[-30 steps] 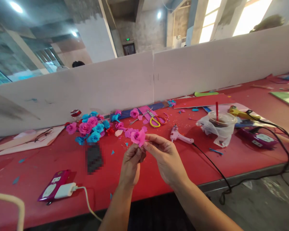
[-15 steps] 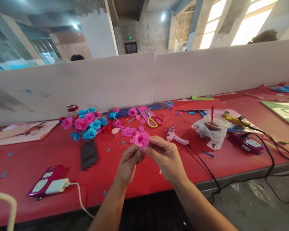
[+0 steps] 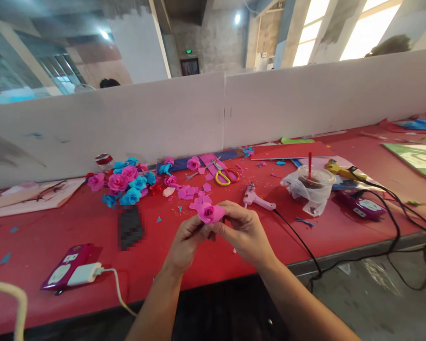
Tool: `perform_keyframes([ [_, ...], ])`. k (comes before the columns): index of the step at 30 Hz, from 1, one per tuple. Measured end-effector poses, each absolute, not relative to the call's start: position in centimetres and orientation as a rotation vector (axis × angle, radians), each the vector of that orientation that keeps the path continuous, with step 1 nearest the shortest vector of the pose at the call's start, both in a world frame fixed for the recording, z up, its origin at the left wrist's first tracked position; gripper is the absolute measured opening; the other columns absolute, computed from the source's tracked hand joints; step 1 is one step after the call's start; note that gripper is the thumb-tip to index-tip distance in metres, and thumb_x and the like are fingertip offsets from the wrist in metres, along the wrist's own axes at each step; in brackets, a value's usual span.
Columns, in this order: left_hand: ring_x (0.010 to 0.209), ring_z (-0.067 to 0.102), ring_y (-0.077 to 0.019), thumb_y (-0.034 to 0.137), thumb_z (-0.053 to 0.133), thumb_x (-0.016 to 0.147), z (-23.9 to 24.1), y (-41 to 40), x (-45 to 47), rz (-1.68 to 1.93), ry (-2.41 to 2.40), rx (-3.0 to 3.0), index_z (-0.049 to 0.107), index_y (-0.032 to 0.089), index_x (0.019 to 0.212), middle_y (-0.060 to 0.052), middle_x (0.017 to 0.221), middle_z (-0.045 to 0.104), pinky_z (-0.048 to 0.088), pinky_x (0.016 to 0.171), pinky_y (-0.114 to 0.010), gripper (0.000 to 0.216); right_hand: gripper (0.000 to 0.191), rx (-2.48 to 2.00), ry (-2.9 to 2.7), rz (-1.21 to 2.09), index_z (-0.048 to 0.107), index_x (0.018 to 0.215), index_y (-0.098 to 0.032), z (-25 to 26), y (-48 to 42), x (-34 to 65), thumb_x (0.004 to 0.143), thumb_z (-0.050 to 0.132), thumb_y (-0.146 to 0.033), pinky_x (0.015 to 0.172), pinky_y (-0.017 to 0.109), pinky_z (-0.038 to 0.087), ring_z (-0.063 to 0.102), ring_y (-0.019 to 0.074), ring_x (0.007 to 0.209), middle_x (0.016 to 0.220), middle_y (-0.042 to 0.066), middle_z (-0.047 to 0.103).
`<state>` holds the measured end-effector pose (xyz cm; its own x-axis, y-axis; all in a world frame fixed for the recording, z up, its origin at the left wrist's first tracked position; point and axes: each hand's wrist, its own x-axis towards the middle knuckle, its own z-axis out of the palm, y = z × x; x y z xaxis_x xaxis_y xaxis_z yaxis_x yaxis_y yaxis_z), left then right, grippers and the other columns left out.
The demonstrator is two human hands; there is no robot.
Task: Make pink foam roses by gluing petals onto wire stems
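A pink paper rose is held up between both hands over the red table. My left hand pinches its base from below on the left. On the right, the thumb and fingers of my right hand are closed on a petal's edge. The underside of the flower is hidden by my fingers. Just beyond it lie loose pink paper petals. A pink glue gun rests to the right of the rose, and yellow and red scissors lie behind it.
Pink and blue paper flowers are bunched at the left. A purple power strip with a white plug sits front left. To the right stand a bagged drink cup, a yellow glue gun and black cables. A white partition runs behind.
The rose has tipped and sunk slightly, its centre now turned more toward me. Both hands have shifted a little with it and keep their hold. The view has moved slightly.
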<state>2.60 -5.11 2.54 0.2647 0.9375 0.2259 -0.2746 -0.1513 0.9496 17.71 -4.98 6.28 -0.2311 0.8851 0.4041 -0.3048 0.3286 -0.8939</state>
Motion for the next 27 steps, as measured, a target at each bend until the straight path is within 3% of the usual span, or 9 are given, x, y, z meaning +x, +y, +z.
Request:
perform_keyframes([
  [3,0.071,0.054,-0.0113,0.024,0.065,0.084,3.1,-5.5,2.8,1.339,0.736,1.302,0.069,0.023,0.096,-0.001,0.079,0.062,0.043,0.067,-0.024,0.013,0.007,-0.613,-1.372,1.176,0.074,0.078,-0.023,6.0,-5.0,17.9,0.074,0.076,-0.029,0.065,0.029,0.051,0.056,0.0154,0.075,0.083,0.003,0.059],
  [9,0.065,0.050,-0.0086,0.021,0.067,0.082,3.5,-5.8,3.0,1.494,0.799,1.268,0.069,0.022,0.084,0.002,0.071,0.059,0.041,0.061,-0.021,0.003,0.011,-0.536,-1.231,1.421,0.075,0.088,-0.025,6.5,-5.3,18.5,0.079,0.069,-0.024,0.077,0.031,0.048,0.056,0.0152,0.080,0.085,0.002,0.062],
  [13,0.064,0.050,-0.0088,0.022,0.070,0.080,3.5,-5.9,2.9,1.477,0.812,1.246,0.069,0.020,0.081,0.001,0.070,0.060,0.041,0.059,-0.020,0.002,0.015,-0.624,-1.123,1.495,0.076,0.090,-0.023,7.3,-5.4,18.7,0.079,0.068,-0.030,0.073,0.028,0.046,0.055,0.0126,0.073,0.079,0.001,0.068],
  [20,0.066,0.055,-0.0108,0.021,0.070,0.079,3.1,-6.4,2.6,1.428,0.848,1.186,0.068,0.023,0.098,0.000,0.073,0.063,0.042,0.059,-0.022,0.019,0.015,-0.735,-1.227,1.351,0.077,0.087,-0.023,8.0,-5.5,18.2,0.079,0.066,-0.029,0.063,0.025,0.047,0.057,0.0116,0.065,0.071,0.000,0.069],
  [27,0.060,0.052,-0.0093,0.023,0.073,0.075,3.4,-6.5,2.7,1.416,0.896,1.175,0.071,0.019,0.081,0.000,0.066,0.062,0.041,0.056,-0.021,0.007,0.016,-0.955,-1.416,1.027,0.076,0.089,-0.020,8.3,-5.8,18.8,0.078,0.064,-0.023,0.068,0.030,0.052,0.064,0.0156,0.070,0.076,0.003,0.073],
])
